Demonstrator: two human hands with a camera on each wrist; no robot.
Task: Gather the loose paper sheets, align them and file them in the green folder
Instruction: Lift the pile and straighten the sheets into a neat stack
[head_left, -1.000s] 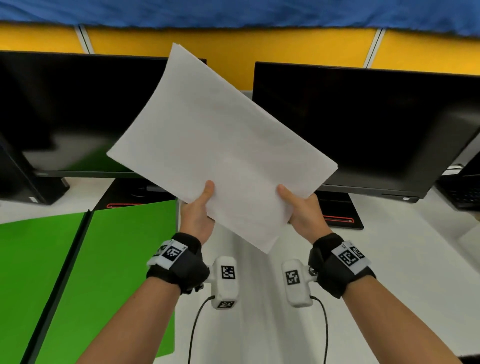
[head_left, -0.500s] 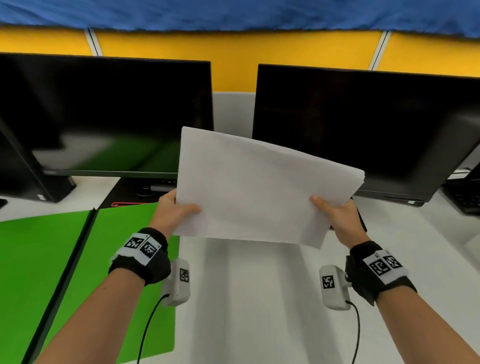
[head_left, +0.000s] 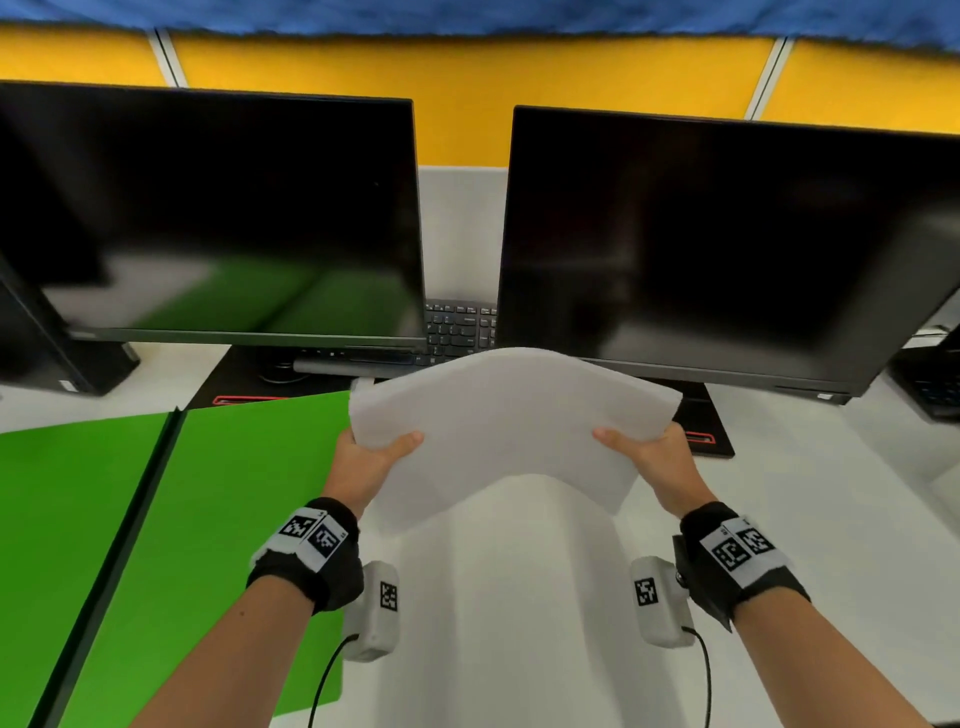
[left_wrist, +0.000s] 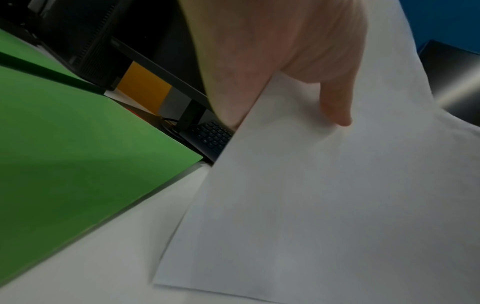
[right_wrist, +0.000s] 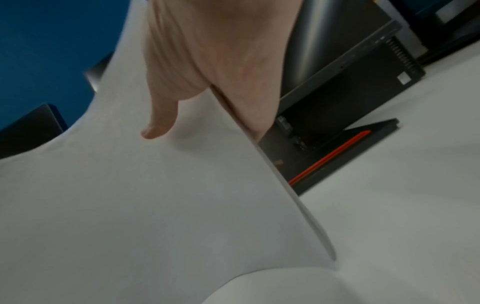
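Note:
A stack of white paper sheets (head_left: 509, 415) hangs above the white desk, bowed upward in the middle. My left hand (head_left: 371, 457) grips its left edge, thumb on top, and my right hand (head_left: 649, 457) grips its right edge the same way. In the left wrist view the thumb lies on the paper stack (left_wrist: 324, 195); in the right wrist view the thumb presses the paper stack (right_wrist: 130, 195), whose layered edge shows. The open green folder (head_left: 156, 519) lies flat on the desk to the left, its dark spine running diagonally; in the left wrist view the green folder (left_wrist: 64, 154) lies beside the sheets.
Two dark monitors (head_left: 208, 218) (head_left: 727, 249) stand behind the sheets, their bases on the desk. A black keyboard (head_left: 460, 327) sits between them at the back. A black computer case (head_left: 47, 343) stands far left. Bare white desk (head_left: 519, 623) lies below the sheets.
The sheets have come down from a raised, tilted pose to a level, low one. My hands have slid apart to the two side edges, and the stack now bows upward.

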